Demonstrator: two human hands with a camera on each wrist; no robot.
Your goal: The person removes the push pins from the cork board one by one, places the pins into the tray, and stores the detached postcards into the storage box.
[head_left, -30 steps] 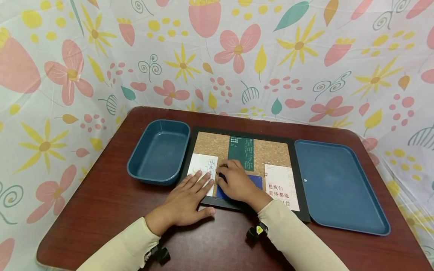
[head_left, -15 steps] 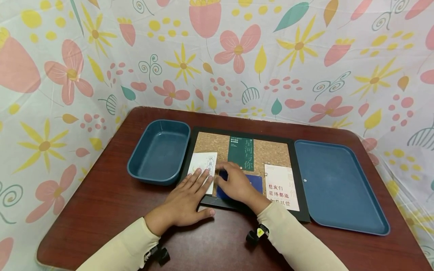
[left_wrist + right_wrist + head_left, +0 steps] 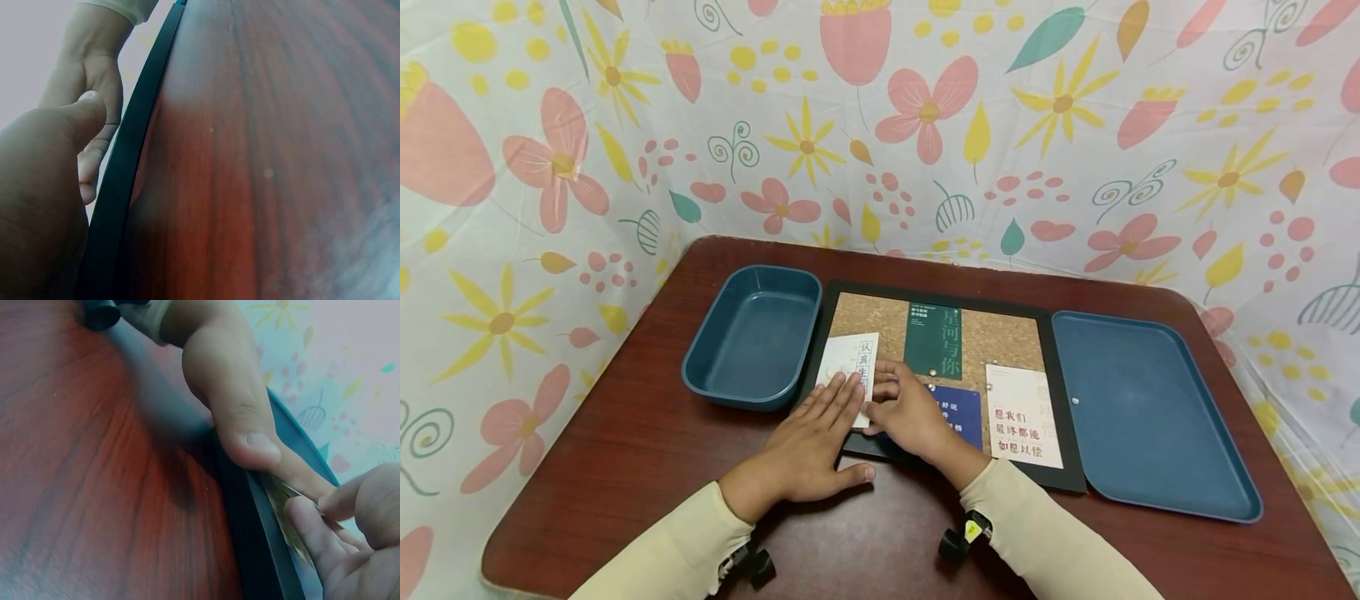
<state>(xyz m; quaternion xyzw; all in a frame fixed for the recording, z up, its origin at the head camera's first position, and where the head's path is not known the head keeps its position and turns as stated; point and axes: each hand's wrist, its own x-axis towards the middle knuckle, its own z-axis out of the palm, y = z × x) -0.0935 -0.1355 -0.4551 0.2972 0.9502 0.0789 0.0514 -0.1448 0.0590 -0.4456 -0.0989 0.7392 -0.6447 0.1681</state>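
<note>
My left hand (image 3: pixel 812 442) lies flat with fingers spread over the lower left of a white card with printed characters (image 3: pixel 867 350). At that card's right edge is my right hand (image 3: pixel 913 417), its thumb and forefinger pinching the edge in the right wrist view. The card lies slightly askew on a black-framed cork board (image 3: pixel 1000 329). Under my right hand, a blue card (image 3: pixel 958 412) is partly covered. Above it on the board is a green card (image 3: pixel 932 342); to the right sits a white card with red characters (image 3: pixel 1022 417).
A deep blue bin (image 3: pixel 748 333) stands left of the board, and a flat blue tray (image 3: pixel 1157 417) lies on its right. Small silver pushpins (image 3: pixel 932 372) show on the cards. The brown table (image 3: pixel 625 467) meets a floral cloth backdrop (image 3: pixel 880 167).
My right hand has moved slightly left and down, from over the blue card to the white card's edge. That card has turned a little, its right side shifting upward. My left hand stays put.
</note>
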